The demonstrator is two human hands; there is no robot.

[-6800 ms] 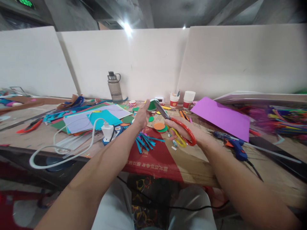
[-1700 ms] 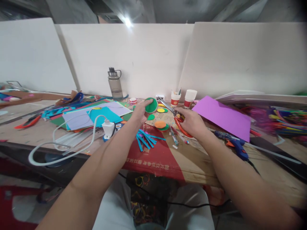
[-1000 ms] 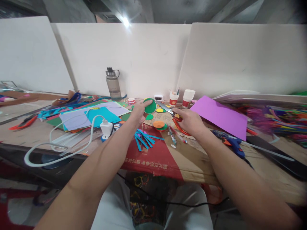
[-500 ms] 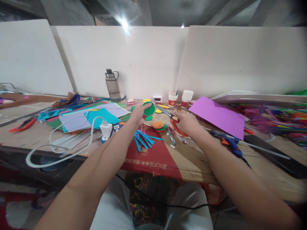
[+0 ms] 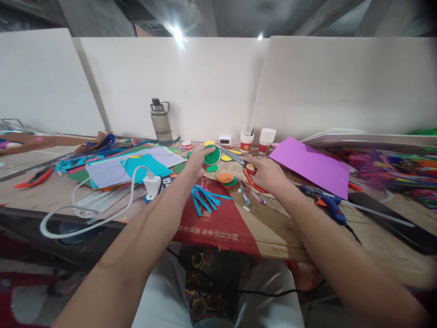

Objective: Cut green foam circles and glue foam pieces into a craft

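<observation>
Two paper cups (image 5: 247, 141) (image 5: 266, 139), one water bottle (image 5: 160, 121), one glue gun (image 5: 327, 204). One pair of scissors (image 5: 243, 165), one purple sheet (image 5: 310, 166).

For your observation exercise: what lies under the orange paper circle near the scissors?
Under the orange circle a green circle peeks out on its right, both resting on the cardboard sheet. Most of the green one is covered, so anything else beneath cannot be seen.

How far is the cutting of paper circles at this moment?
Done: orange, yellow and green circles and blue strips lie cut on the table. In hand: the left hand holds a green circle; the right hand holds red-handled scissors beside its edge. Left: the purple sheet looks uncut.
</observation>
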